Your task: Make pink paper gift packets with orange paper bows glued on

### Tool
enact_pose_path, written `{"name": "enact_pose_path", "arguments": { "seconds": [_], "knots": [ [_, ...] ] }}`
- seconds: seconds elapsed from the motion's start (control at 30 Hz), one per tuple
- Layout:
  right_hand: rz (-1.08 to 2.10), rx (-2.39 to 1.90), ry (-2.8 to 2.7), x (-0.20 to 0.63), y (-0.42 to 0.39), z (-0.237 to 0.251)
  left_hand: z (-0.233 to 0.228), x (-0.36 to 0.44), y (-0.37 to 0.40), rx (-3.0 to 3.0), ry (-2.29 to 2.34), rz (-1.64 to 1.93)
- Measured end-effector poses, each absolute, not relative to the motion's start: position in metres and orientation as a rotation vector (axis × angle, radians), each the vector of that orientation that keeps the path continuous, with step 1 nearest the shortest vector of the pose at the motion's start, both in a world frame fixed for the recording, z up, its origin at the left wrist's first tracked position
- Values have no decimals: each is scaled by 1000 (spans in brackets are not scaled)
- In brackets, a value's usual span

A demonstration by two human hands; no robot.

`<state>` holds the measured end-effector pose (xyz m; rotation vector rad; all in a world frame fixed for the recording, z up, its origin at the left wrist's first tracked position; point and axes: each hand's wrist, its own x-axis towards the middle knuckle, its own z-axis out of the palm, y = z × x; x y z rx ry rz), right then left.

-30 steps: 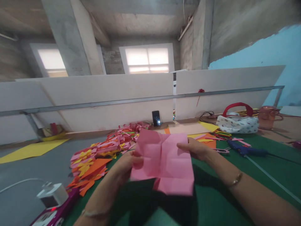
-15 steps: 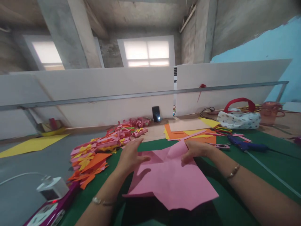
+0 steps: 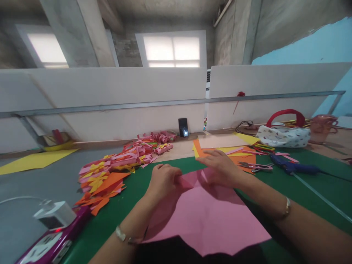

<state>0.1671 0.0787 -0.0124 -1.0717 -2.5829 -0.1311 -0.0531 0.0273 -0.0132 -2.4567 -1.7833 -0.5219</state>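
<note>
A large pink sheet of craft paper (image 3: pixel 205 216) lies in front of me, with a crease down its middle and a wavy near edge. At its far left edge, my left hand (image 3: pixel 165 181) is closed with curled fingers pinching the sheet. My right hand (image 3: pixel 222 170) rests over the far right part of the sheet, its fingers stretched out to the left and its thumb hidden. Beneath the sheet is a green cutting mat (image 3: pixel 187 165).
Pink, yellow and orange paper pieces (image 3: pixel 118 157) are heaped at left, near a purple power strip (image 3: pixel 55 238). To the right are coloured sheets (image 3: pixel 242 160), pink thread snips (image 3: pixel 258 166), a blue glue gun (image 3: pixel 294 167) and a basket (image 3: pixel 284 136). A phone (image 3: pixel 183 127) leans at the back.
My left hand has curled its fingers onto the far edge of the sheet. My right hand has let go of the rolled far corner and stretched its fingers leftward; the sheet lies flatter.
</note>
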Motion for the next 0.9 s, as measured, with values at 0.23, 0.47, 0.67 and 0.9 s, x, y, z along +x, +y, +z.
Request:
{"name": "enact_pose_path", "arguments": {
  "seconds": [0.23,0.47,0.67,0.9],
  "knots": [
    [-231,-999,-2751,161,69,-17,-7,-58,22,-2438,-1770,-337],
    [-245,-887,-2877,164,68,-21,-16,-55,10,-2646,-1567,-150],
    [-288,-867,-2883,163,59,-20,-12,-47,-11,-2626,-1549,-91],
    [-352,-688,-2923,157,46,-18,3,-34,-19,-2631,-1651,67]
  ]
}}
